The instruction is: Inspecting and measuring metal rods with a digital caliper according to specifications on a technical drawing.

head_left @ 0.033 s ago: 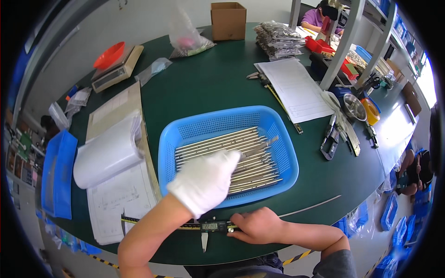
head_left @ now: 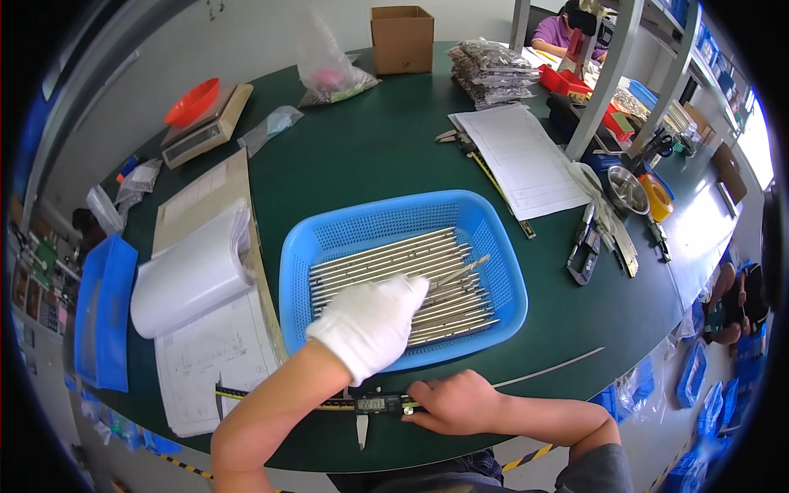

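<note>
Over the blue perforated basket (head_left: 297,246) is my left hand (head_left: 374,322), in a white glove, its fingers closed. A thin metal rod (head_left: 464,271) sticks out slantwise from the fingers toward the right, over the other rods. Many shiny metal rods (head_left: 394,255) lie side by side in the basket. My bare right hand (head_left: 460,403) is wrapped round the slide end of a digital caliper (head_left: 374,404) near the table's front edge. My left forearm hides part of the caliper's length. From beyond my right hand a thin metal strip (head_left: 551,368) runs along the table.
An open binder of drawings (head_left: 218,345) and a blue tray (head_left: 105,312) are on the left. A scale with a red bowl (head_left: 209,123) stands behind them. Papers (head_left: 522,160), another caliper (head_left: 497,182) and a steel bowl (head_left: 629,191) sit at the right.
My gloved left hand has shifted slightly right and down. The held rod's tip, blurred earlier, now shows sharper and a little lower. My right hand stays on the caliper.
</note>
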### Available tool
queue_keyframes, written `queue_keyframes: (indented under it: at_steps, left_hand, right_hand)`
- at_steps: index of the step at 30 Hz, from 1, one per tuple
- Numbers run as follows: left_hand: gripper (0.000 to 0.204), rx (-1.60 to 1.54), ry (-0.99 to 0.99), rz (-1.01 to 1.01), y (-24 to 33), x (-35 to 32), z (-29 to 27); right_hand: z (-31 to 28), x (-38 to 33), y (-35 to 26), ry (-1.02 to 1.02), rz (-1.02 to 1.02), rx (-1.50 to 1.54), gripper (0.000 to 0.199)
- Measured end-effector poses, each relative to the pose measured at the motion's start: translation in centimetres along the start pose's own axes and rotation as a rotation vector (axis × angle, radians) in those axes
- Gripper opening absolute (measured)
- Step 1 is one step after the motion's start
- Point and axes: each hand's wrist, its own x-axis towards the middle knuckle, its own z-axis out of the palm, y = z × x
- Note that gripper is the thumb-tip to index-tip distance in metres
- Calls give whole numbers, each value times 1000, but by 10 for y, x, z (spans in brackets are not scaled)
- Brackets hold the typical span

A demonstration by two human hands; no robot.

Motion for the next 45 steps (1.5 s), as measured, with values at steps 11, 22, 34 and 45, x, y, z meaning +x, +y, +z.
queue_keyframes:
  at_steps: [11, 22, 34, 45]
  left_hand:
    - [25, 136, -87, -283, -28, 50, 1]
    - [27, 307, -236, -379, -51, 80, 19]
    - [8, -126, 910, -13, -41, -4, -18]
    - [24, -1239, 1506, -795, 2, -210, 3]
  right_hand:
    - [-5, 3, 2, -60, 13, 29, 35]
    - [-3, 3, 2, -57, 19, -31, 36]
    - [-6, 3, -2, -92, 48, -57, 37]
    - [-9, 3, -8, 67, 31, -190, 34]
